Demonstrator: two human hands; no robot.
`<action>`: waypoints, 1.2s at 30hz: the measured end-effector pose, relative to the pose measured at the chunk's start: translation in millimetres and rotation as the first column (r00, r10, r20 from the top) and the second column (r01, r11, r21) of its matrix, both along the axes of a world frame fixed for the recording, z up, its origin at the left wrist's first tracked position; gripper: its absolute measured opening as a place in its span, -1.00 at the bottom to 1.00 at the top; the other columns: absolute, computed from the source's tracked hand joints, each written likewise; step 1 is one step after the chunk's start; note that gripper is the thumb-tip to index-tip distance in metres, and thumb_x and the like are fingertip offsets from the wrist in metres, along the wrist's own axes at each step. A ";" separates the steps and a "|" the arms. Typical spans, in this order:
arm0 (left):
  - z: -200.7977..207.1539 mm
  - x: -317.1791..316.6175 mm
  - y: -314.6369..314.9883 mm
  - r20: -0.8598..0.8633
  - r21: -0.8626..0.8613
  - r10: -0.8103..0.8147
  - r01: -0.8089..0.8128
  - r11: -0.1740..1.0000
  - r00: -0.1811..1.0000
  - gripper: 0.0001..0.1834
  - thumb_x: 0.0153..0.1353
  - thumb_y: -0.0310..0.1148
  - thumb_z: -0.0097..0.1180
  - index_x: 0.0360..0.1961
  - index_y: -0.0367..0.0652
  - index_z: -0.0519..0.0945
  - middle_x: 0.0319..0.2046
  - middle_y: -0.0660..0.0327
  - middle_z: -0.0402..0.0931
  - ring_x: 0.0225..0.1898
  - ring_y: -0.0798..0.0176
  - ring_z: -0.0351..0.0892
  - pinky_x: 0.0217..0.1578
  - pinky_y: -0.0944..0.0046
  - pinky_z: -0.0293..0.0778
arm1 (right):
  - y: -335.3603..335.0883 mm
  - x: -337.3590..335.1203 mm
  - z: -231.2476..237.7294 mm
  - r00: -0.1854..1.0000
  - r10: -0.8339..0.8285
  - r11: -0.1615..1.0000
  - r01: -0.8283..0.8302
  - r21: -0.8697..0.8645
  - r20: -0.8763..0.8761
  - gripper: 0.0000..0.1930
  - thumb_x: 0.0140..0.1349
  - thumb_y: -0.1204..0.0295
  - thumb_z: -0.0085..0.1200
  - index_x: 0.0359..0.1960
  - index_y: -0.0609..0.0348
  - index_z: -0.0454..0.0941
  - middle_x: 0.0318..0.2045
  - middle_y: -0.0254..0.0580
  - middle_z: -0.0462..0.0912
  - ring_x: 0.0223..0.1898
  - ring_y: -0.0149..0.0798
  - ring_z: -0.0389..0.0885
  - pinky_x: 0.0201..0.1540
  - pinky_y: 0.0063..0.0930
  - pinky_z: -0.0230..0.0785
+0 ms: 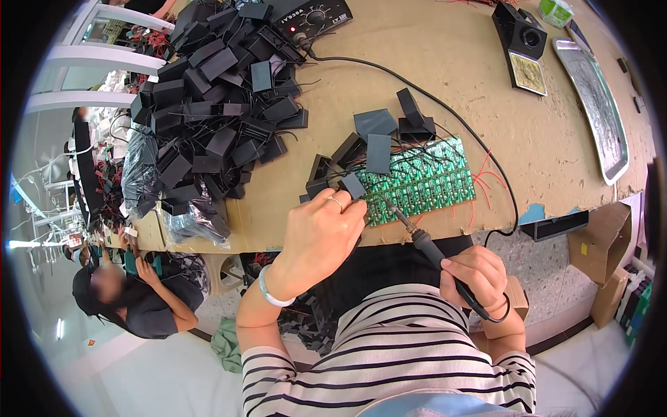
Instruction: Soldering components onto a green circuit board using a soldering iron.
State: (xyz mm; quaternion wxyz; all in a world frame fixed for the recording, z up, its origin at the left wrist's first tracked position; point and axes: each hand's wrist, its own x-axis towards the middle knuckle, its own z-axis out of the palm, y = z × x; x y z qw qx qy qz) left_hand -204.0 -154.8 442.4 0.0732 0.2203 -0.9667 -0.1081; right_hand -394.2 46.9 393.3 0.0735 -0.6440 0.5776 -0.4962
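My right hand (475, 278) is wrapped round the dark handle of a soldering iron (432, 250). The iron's metal tip points up and left, at the lower left part of a green circuit board panel (434, 177). At the panel's left edge, my left hand (323, 233) is closed, its fingertips pressed together beside a small dark plastic box (352, 185). What those fingers pinch is hidden. Several black boxes with thin black wires rest on and behind the panel, one of them a flat-faced box (379, 153). Red wires (490, 182) stick out from the panel's right side.
A large heap of black boxes (215, 104) covers the table's left. Behind stands a black soldering station (313, 17), its cable (445, 97) curving round the panel. On the right are an iron stand (520, 35) and a metal tray (594, 111). Another person (139, 292) works at left.
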 end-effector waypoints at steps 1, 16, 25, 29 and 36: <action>0.3 -0.1 -0.3 0.007 0.002 -0.005 0.005 1.000 1.000 -0.82 0.03 -0.48 0.33 -0.28 -0.10 0.74 -0.50 0.30 0.48 -0.43 0.23 0.54 -0.49 0.25 0.49 | 0.0 0.1 0.7 1.000 0.003 1.000 -0.004 -0.005 -0.015 -0.69 -0.09 0.67 0.34 -0.23 0.26 0.64 -0.40 -0.24 0.67 -0.50 -0.23 0.64 -0.46 -0.43 0.53; -2.2 -1.5 -0.6 0.076 -0.006 -0.013 0.014 1.000 0.997 -0.86 0.07 -0.44 0.31 -0.29 -0.11 0.71 -0.44 0.29 0.52 -0.37 0.21 0.57 -0.44 0.22 0.53 | 9.1 -0.2 12.0 0.999 0.012 1.000 -0.013 -0.017 -0.044 -0.67 -0.10 0.67 0.34 -0.23 0.25 0.64 -0.39 -0.23 0.66 -0.50 -0.23 0.64 -0.47 -0.43 0.55; 3.0 -4.9 -5.0 0.106 -0.015 -0.054 0.056 0.998 0.993 -0.90 0.08 -0.44 0.29 -0.34 -0.11 0.69 -0.48 0.26 0.49 -0.37 0.15 0.56 -0.45 0.16 0.53 | 17.7 -2.7 13.8 0.989 -0.139 0.989 0.136 -0.065 -0.041 -0.84 0.06 0.65 0.16 -0.29 0.31 0.56 -0.54 -0.14 0.59 -0.61 -0.18 0.57 -0.55 -0.37 0.45; 6.5 -1.5 -7.0 0.126 -0.018 -0.045 0.047 0.999 0.991 -0.89 0.07 -0.44 0.30 -0.32 -0.10 0.70 -0.46 0.26 0.48 -0.35 0.16 0.55 -0.45 0.16 0.53 | 19.5 -1.1 15.7 0.990 -0.135 0.989 0.133 -0.066 -0.033 -0.84 0.04 0.65 0.17 -0.30 0.32 0.56 -0.55 -0.14 0.59 -0.62 -0.18 0.55 -0.55 -0.36 0.44; -0.3 14.4 -9.1 -0.281 -0.079 0.004 -0.027 0.997 0.960 -0.86 0.13 -0.44 0.38 -0.33 -0.18 0.63 -0.26 0.17 0.51 -0.19 0.09 0.51 -0.24 0.11 0.52 | 28.1 -3.0 16.3 0.990 -0.138 0.990 0.137 -0.019 -0.011 -0.67 -0.06 0.65 0.30 -0.19 0.21 0.60 -0.41 -0.23 0.66 -0.50 -0.20 0.62 -0.45 -0.39 0.51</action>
